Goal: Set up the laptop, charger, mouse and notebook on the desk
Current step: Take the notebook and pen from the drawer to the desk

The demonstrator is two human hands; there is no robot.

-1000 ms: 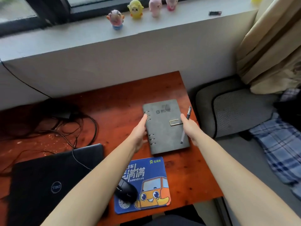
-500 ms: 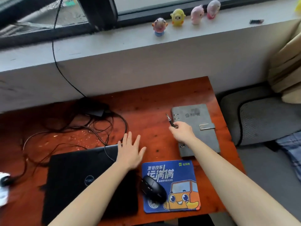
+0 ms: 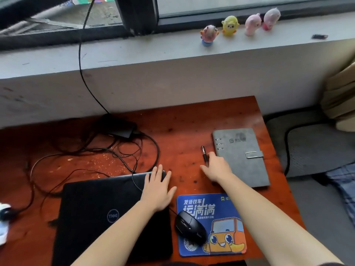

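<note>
A closed black laptop [image 3: 96,217] lies at the front left of the red-brown desk [image 3: 182,121]. My left hand [image 3: 157,191] rests flat on its far right corner, fingers spread. The black charger brick [image 3: 119,125] sits at the back among tangled cables. A black mouse [image 3: 190,227] lies on the blue mouse pad [image 3: 226,208]. The closed grey ring notebook [image 3: 242,156] lies at the right. A black pen [image 3: 203,152] lies just left of it, its near end between thumb and forefinger of my right hand [image 3: 217,167].
Several small toy figures [image 3: 229,25] stand on the window sill. A black cable [image 3: 80,64] runs from the window down to the charger. A grey seat cushion [image 3: 315,146] is right of the desk. A white object [image 3: 3,225] sits at the left edge.
My left hand left the notebook and settled on the laptop lid. My right hand carried the pen from the notebook's right side to its left, down onto the desk. The view swung left.
</note>
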